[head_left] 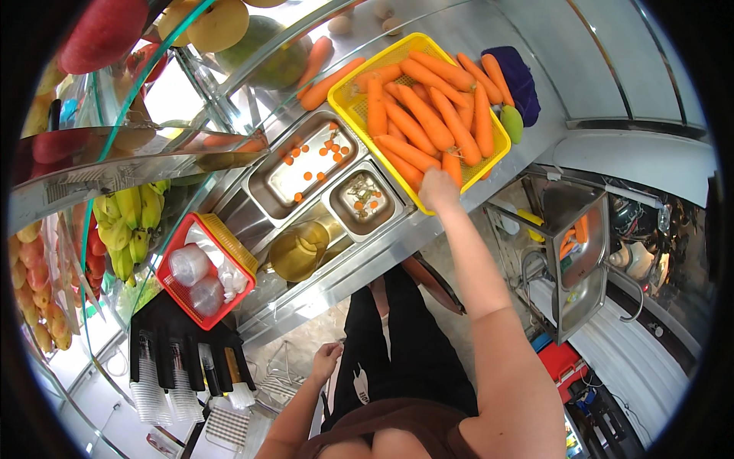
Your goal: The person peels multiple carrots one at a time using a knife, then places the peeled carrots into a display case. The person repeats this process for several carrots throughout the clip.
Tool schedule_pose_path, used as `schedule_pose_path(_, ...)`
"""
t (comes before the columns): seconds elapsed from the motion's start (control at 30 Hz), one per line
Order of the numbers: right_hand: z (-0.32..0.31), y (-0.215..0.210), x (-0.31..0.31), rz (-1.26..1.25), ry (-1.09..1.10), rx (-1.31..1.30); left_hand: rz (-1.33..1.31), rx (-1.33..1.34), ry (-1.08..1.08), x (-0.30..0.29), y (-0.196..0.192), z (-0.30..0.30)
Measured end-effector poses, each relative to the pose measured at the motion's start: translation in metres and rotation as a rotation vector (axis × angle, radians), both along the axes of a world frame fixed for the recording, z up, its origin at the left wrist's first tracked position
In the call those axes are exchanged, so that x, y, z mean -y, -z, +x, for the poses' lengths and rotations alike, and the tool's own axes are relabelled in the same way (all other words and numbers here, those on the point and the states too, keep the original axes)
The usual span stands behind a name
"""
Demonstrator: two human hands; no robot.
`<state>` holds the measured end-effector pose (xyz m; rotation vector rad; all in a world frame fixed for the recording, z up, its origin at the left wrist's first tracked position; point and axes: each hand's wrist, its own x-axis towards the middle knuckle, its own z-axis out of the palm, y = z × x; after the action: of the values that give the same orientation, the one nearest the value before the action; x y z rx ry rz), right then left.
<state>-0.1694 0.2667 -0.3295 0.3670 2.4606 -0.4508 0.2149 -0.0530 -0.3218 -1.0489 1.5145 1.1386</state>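
My right hand (pixel 440 191) is at the near rim of a yellow plastic basket (pixel 352 115) heaped with orange carrots (pixel 428 122). Its fingers curl closed around the end of a carrot in the heap; the fingertips are partly hidden. Down beside my left thigh, my left hand (pixel 329 359) hangs with its fingers curled together, and nothing shows in it. Left of the basket, a steel tray (pixel 264 182) set into the counter contains several small carrot slices (pixel 308 176). A smaller steel tray (pixel 367 229) beside it has a few slices and pale scraps.
A red basket (pixel 206 315) of clear plastic cups and a transparent yellowish container (pixel 298 251) sit to the left. Bananas (pixel 130 218) hang behind glass. Loose carrots (pixel 331 83) and a purple cloth (pixel 514 80) flank the yellow basket. A steel sink (pixel 585 260) stands at right.
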Motion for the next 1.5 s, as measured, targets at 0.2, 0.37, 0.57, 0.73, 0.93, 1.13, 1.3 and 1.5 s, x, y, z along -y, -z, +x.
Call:
schedule_pose_path(0.2, -0.076, 0.042, -0.019, 0.456, -0.100, -0.628, 0.010, 0.016, -0.001, 0.001, 0.000, -0.009)
schedule_pose_path(0.37, -0.089, 0.038, -0.016, 0.497, -0.179, -0.449, 0.060, 0.044, -0.003, -0.002, -0.004, -0.010)
schedule_pose_path(0.57, -0.027, -0.033, 0.010, 0.092, -0.191, -0.280, 0.057, 0.057, -0.039, -0.003, 0.001, -0.001)
schedule_pose_path(0.73, 0.010, -0.013, -0.003, 0.204, -0.283, -0.296, 0.051, 0.066, 0.010, -0.003, 0.004, -0.006)
schedule_pose_path(0.93, -0.034, -0.013, -0.034, 0.132, -0.133, -0.240, 0.055, 0.061, -0.044, -0.009, 0.003, -0.010)
schedule_pose_path(1.13, -0.098, 0.033, -0.057, 0.061, -0.195, -0.264, 0.074, 0.062, -0.037, -0.008, 0.008, -0.003)
schedule_pose_path(1.3, -0.113, 0.037, -0.015, 0.124, -0.333, -0.056, 0.068, 0.071, -0.053, -0.013, 0.003, -0.004)
schedule_pose_path(1.5, -0.118, 0.042, -0.002, 0.316, -0.423, -0.059, 0.067, 0.056, -0.038, -0.013, 0.003, -0.005)
